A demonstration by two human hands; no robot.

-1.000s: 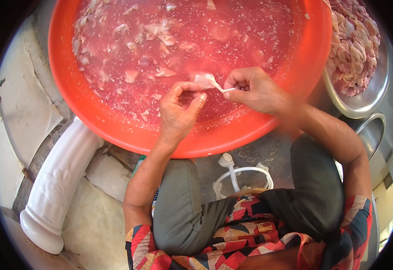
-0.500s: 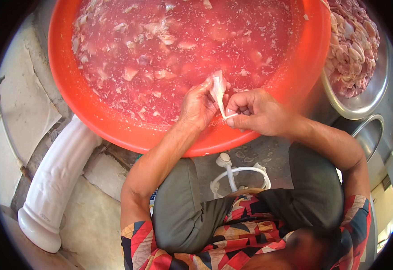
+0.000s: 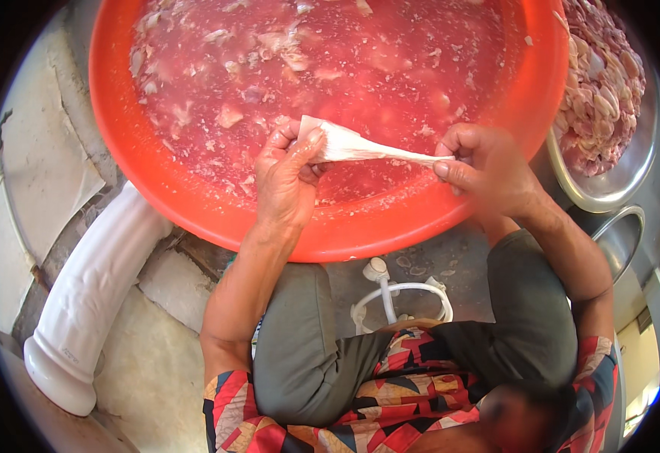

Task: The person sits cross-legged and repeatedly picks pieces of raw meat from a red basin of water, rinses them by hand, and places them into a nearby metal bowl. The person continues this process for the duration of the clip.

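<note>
A white, stretched piece of animal tissue (image 3: pixel 368 149) spans the gap between my hands, broad at the left end and drawn to a thin strand at the right. My left hand (image 3: pixel 285 177) grips the broad end between thumb and fingers. The thin end is pinched by my right hand (image 3: pixel 488 166), whose back is partly blurred. Both hands are over the near side of a large orange-red tub (image 3: pixel 345 240). Pinkish-red liquid (image 3: pixel 375 83) fills it, with many pale scraps floating and larger lumps showing dimly below the surface.
At the right, a metal bowl (image 3: pixel 602 199) holds a heap of pinkish raw meat pieces (image 3: pixel 598 90); another metal vessel (image 3: pixel 617 245) stands nearer. A glossy white column (image 3: pixel 92 294) lies on the stone floor at left. Below the tub is a white looped pipe (image 3: pixel 387 291), between my knees.
My hands have drawn apart, the left moving left and the right moving right and slightly up. The tissue between them is now pulled long and nearly level.
</note>
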